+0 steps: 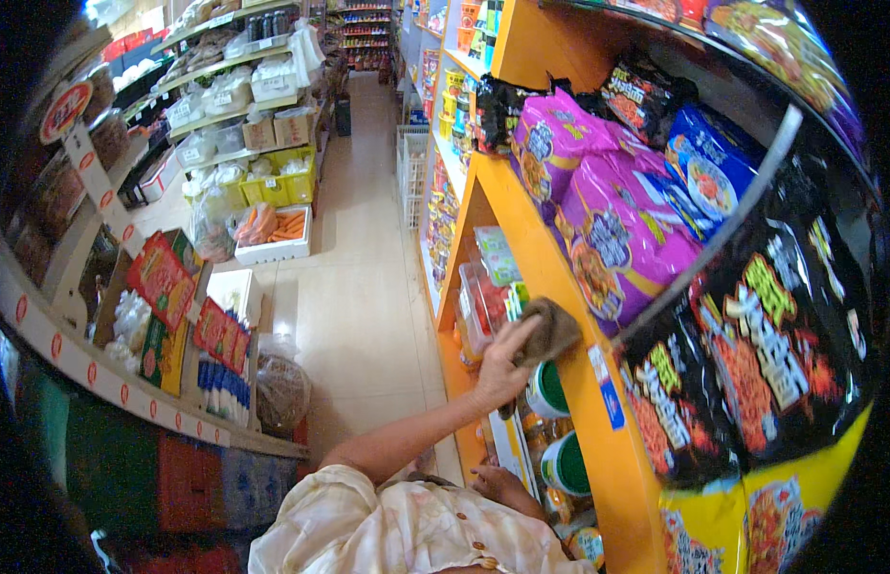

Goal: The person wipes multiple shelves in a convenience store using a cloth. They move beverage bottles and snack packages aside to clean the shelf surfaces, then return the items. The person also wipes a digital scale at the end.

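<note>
My left hand (504,369) grips a brown cloth (549,331) and presses it against the front edge of an orange shelf (560,265). Below the cloth, on the lower shelf, stand tubs with green lids (549,387). A clear plastic container with red contents (481,305) sits just beyond my fingers. Close to my body, my right hand (497,482) is low beside the white edge of the bottom shelf (513,445); its fingers look bent and are partly hidden. Purple noodle packets (617,229) lie above the orange edge.
Black noodle packets (761,344) and yellow packets (789,495) fill the shelf at right, past a metal divider (732,215). A tiled aisle (344,301) runs ahead. A white box of carrots (276,247) stands on its left, near a rack (165,412) with red hanging packets (161,281).
</note>
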Demonstrator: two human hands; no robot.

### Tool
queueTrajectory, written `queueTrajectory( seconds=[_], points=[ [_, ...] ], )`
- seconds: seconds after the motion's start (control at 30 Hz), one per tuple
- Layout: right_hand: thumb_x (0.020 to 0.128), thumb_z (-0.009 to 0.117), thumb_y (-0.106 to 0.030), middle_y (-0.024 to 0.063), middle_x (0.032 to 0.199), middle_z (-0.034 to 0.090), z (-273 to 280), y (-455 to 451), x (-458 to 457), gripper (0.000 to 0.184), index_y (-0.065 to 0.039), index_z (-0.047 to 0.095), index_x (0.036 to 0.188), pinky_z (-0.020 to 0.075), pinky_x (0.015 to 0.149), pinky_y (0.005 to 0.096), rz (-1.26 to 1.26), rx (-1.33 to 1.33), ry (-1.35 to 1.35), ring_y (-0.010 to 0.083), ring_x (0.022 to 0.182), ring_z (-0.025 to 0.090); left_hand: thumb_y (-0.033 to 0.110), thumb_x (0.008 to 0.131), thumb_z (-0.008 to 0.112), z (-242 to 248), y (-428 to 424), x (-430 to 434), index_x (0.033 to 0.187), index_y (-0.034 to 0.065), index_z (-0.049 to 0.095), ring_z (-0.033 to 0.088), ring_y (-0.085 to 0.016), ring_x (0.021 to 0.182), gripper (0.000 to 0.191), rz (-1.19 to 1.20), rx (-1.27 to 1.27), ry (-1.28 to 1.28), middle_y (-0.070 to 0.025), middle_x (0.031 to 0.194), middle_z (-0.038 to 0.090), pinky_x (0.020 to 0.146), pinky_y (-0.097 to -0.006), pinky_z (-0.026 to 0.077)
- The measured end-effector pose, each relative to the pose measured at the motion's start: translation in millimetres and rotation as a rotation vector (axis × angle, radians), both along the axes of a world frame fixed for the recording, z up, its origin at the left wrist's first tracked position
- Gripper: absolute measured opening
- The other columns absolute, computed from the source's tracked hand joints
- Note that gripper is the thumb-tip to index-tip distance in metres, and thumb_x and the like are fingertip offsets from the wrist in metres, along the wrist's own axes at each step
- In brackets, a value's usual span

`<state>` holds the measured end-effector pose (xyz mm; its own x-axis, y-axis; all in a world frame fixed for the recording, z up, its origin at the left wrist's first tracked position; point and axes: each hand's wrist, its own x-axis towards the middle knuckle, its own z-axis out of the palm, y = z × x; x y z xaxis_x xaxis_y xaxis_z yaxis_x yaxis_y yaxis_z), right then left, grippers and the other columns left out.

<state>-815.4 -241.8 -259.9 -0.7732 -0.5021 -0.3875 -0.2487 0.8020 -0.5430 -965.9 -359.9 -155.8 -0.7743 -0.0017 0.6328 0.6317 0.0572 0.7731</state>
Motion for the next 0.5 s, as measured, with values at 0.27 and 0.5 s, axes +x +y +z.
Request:
queueTrajectory(
  seconds=[0.27, 0.5],
  points=[
    [0.082, 0.053, -0.025, 0.0231, 0.098, 0.061, -8, -10, -91, 0.039, -0.002, 0.055, 0.113, 0.0463, 0.083, 0.0467, 0.021, 0.054, -0.022, 0.0372, 0.093, 0.059, 0.0, 0.066, 0.067, -8, -3, -69, 0.124, 0.007, 0.05, 0.05, -0.039, 0.11, 0.061, -0.135, -0.143, 0.105, -0.0217, 0.118, 0.049, 0.089, -0.0397, 0.044],
    [0.08, 0.053, -0.023, 0.0227, 0.089, 0.06, 29, -29, -133, 0.028, 0.001, 0.055, 0.096, 0.0479, 0.075, 0.0456, -0.12, -0.132, -0.044, 0.0387, 0.088, 0.059, -0.002, 0.072, 0.064, 7, -26, -156, 0.124, 0.0058, 0.049, 0.052, -0.038, 0.106, 0.055, -0.023, -0.044, -0.027, -0.0205, 0.117, 0.051, 0.086, -0.0382, 0.046]
  ],
)
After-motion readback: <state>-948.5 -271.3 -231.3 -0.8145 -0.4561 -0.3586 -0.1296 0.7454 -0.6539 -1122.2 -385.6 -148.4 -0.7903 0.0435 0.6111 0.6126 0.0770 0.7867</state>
